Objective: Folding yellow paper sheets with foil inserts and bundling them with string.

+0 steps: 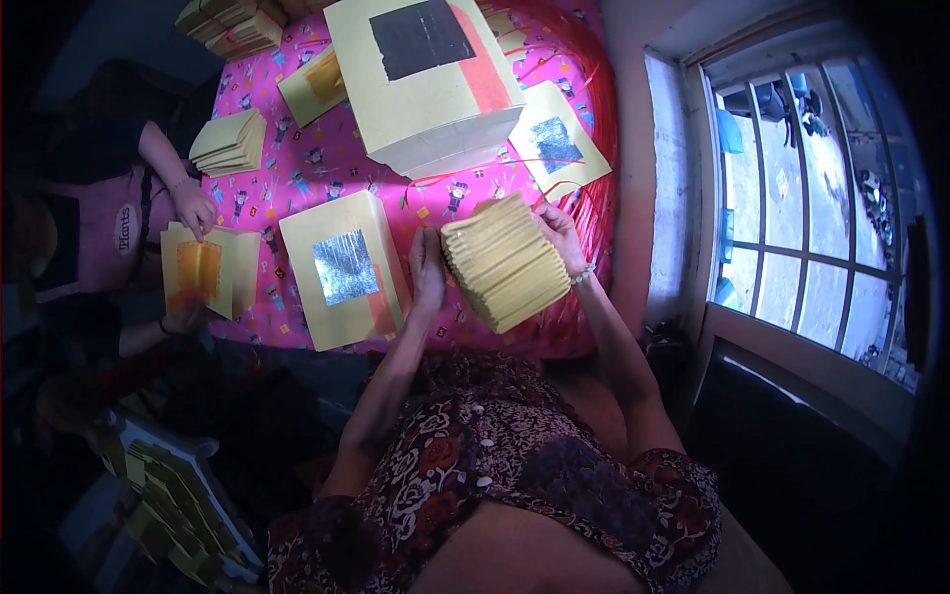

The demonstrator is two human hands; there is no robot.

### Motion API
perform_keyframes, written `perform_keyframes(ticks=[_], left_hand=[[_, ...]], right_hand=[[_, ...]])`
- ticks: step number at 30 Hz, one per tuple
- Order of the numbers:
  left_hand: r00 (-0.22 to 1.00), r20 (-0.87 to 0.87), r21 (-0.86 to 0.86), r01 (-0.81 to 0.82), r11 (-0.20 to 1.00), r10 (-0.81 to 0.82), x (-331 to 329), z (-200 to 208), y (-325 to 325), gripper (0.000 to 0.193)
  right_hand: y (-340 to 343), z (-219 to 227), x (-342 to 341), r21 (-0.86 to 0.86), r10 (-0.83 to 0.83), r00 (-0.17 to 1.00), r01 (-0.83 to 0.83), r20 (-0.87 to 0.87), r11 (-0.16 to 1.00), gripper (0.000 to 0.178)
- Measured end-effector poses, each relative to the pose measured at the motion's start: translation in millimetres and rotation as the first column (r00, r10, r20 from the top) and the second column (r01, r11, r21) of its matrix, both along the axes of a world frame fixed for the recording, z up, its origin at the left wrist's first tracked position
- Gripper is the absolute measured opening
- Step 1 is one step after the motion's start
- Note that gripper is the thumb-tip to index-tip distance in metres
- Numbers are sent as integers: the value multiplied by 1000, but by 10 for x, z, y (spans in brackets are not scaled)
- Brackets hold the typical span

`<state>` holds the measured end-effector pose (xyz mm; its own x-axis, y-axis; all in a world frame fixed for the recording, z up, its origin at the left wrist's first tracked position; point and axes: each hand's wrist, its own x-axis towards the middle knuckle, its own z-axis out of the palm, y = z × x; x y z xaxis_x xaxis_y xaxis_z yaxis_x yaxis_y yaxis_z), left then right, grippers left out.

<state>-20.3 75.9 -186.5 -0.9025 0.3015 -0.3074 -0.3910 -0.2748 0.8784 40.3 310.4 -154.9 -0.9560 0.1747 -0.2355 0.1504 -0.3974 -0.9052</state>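
Between my two hands is a thick bundle of folded yellow paper [505, 265], its ridged folded edges facing up. My left hand [427, 269] presses flat along the bundle's left side. On the opposite side, my right hand [562, 240] grips the far right corner with bent fingers. A thin red string [562, 186] lies just beyond that hand. Left of my left hand sits a stack of yellow paper sheets [297, 247] with a silver square [344, 267] and an orange strip. A taller stack [435, 134] with a dark foil square stands farther off.
A pink patterned cloth [332, 163] covers the table. Red strings [599, 129] hang along its right edge, near a barred window [802, 198]. At left, a co-worker's hand [196, 208] touches a folded yellow sheet [242, 267]. A tray of folded paper [183, 495] is at lower left.
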Motion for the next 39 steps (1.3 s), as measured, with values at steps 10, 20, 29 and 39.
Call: perform_keyframes(ticks=[10,20,29,39], left_hand=[[656,-604,-524,102,846,-453,-92,441,-253,26],[693,-444,-751,59,658,-568,51,687,206,22],[579,-571,-717,-6,697,-582,123,621,515,17],[643,-445,-763,92,640,-623,87,303,519,20]], right_hand=[[-254,-281,157,49,-60,998,59,18,997,11],[-216,-73,305,359,-165,982,186,-89,914,11],[-361,733,240,927,27,981,173,-193,334,14],[-435,753,-28,851,114,977,95,-179,516,15]])
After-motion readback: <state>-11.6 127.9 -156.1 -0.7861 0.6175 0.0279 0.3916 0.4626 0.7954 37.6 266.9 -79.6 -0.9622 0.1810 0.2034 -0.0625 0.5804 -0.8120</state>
